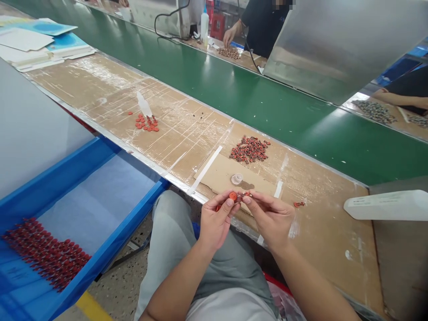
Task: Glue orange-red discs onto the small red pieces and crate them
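Note:
My left hand (216,220) pinches a small red disc (233,195) between thumb and fingertips at the near edge of the cardboard-covered bench (317,232). My right hand (271,217) pinches a small red and metal part (246,195) and holds it against the disc. Both hands meet above my lap. A pile of red and metal parts (249,149) lies on the bench just beyond my hands. A small clear cap (236,179) sits between that pile and my fingers. A group of loose red discs (146,122) lies farther left.
A blue tray (110,249) at my left holds rows of red assembled pieces (47,254). A green conveyor belt (234,89) runs behind the bench. A white container (384,205) lies at right. Across the belt a person's hand (230,35) works beside brown parts. One stray red part (298,204) lies right of my hands.

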Action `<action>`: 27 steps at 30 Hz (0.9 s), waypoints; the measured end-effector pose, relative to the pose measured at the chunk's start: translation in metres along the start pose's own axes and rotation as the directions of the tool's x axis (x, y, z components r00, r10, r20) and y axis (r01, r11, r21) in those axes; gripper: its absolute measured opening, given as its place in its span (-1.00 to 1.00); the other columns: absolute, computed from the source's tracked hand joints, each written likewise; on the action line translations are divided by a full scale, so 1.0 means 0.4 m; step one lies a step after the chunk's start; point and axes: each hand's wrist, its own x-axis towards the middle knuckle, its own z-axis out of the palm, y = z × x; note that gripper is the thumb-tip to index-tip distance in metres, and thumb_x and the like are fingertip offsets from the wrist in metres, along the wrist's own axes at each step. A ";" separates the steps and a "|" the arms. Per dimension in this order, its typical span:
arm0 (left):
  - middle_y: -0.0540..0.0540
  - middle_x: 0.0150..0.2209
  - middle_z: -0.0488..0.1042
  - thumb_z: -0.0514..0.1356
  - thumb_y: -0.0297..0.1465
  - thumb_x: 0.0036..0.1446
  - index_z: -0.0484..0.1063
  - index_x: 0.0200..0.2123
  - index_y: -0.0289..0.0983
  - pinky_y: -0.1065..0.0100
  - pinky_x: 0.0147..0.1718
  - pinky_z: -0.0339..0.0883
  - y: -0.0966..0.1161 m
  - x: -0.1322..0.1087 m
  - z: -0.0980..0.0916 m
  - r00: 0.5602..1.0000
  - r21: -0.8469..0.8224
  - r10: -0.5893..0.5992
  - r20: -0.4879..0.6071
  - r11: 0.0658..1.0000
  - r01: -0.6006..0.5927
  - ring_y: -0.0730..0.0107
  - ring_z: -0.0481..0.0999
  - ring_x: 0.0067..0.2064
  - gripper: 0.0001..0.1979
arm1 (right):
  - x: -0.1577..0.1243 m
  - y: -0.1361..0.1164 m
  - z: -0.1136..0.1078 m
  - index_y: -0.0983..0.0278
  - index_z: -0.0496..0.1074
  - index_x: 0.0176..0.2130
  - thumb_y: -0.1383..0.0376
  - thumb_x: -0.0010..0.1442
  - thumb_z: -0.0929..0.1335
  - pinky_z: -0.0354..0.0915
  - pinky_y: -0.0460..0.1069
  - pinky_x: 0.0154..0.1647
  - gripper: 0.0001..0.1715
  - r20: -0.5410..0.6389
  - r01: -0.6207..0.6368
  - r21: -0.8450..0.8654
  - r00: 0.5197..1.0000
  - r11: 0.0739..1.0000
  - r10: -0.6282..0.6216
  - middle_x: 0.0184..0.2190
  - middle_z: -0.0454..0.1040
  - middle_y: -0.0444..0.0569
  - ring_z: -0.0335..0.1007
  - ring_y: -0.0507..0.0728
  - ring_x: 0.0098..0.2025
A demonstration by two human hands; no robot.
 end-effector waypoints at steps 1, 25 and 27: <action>-0.11 -0.21 0.62 0.37 -0.44 -0.02 0.59 -0.23 -0.24 0.44 -0.16 0.47 -0.001 -0.004 0.001 1.000 0.007 0.011 0.004 1.000 -0.011 0.37 0.60 -0.16 -0.78 | -0.003 -0.001 0.000 0.15 0.59 -0.25 0.43 -0.04 0.52 0.56 0.01 -0.21 -0.70 0.006 0.005 0.005 1.000 1.000 -0.005 -0.28 0.62 -0.10 0.59 0.12 -0.30; -0.12 -0.20 0.61 0.42 -0.40 -0.10 0.61 -0.26 -0.22 0.29 -0.07 0.46 -0.002 -0.009 -0.003 0.993 0.079 0.108 -0.044 0.991 -0.104 0.26 0.59 -0.13 -0.75 | -0.012 -0.004 0.010 0.13 0.59 -0.23 0.43 -0.02 0.50 0.57 0.05 -0.16 -0.69 0.067 0.077 -0.052 0.995 0.996 -0.074 -0.23 0.61 -0.12 0.59 0.15 -0.25; -0.11 -0.21 0.61 0.41 -0.41 -0.10 0.61 -0.27 -0.22 0.30 -0.08 0.47 -0.003 -0.008 -0.006 0.992 0.082 0.118 -0.037 0.990 -0.115 0.28 0.59 -0.14 -0.76 | -0.012 -0.005 0.011 0.11 0.59 -0.22 0.45 -0.02 0.50 0.56 0.03 -0.16 -0.66 0.074 0.095 -0.064 0.993 0.993 -0.091 -0.23 0.61 -0.14 0.59 0.14 -0.24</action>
